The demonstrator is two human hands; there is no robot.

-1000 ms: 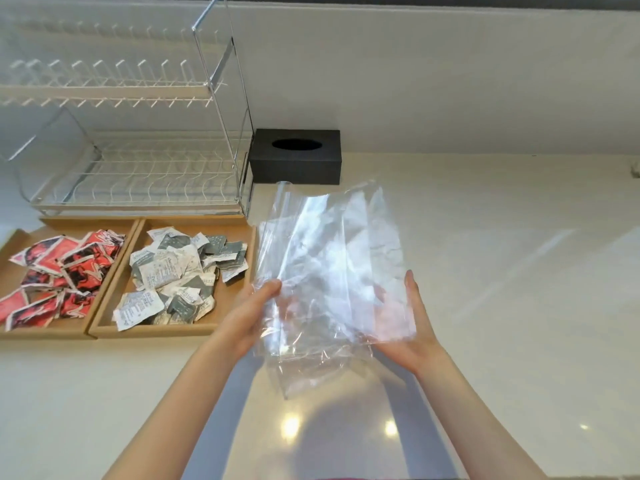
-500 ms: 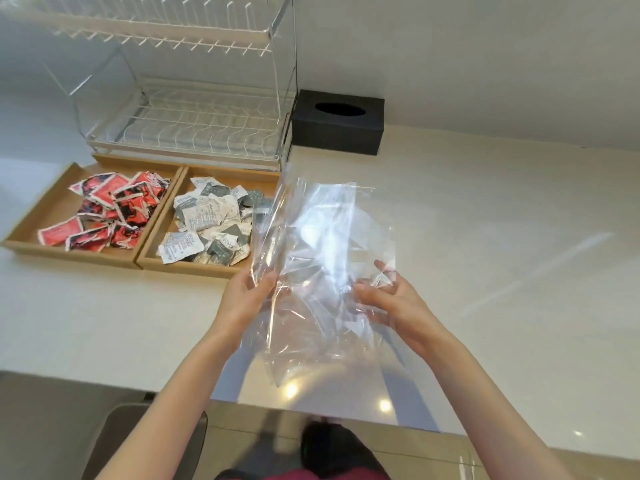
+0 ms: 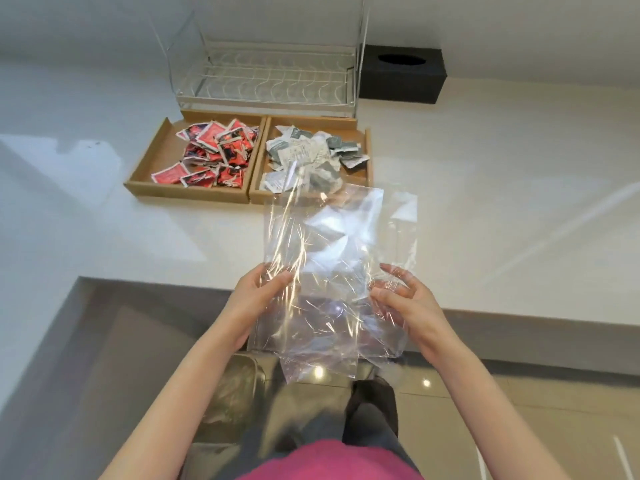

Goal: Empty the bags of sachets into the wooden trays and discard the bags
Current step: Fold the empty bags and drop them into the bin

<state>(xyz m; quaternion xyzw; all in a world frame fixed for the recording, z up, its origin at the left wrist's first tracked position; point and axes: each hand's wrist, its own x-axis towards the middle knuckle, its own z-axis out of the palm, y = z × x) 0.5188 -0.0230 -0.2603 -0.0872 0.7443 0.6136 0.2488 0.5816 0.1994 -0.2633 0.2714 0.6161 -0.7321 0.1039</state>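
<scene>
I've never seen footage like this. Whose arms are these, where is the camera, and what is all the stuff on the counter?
There is no machine here: a person wears a wide-angle camera on the head, looking down at their own bare arms. The left hand and right hand hold clear plastic bags, which look empty, above the edge of a pale counter. On the counter sit two wooden trays side by side: the left tray holds red sachets, the right tray grey and white sachets. Behind them stand a wire dish rack and a black tissue box. At the bottom you see the person's pink top.
</scene>
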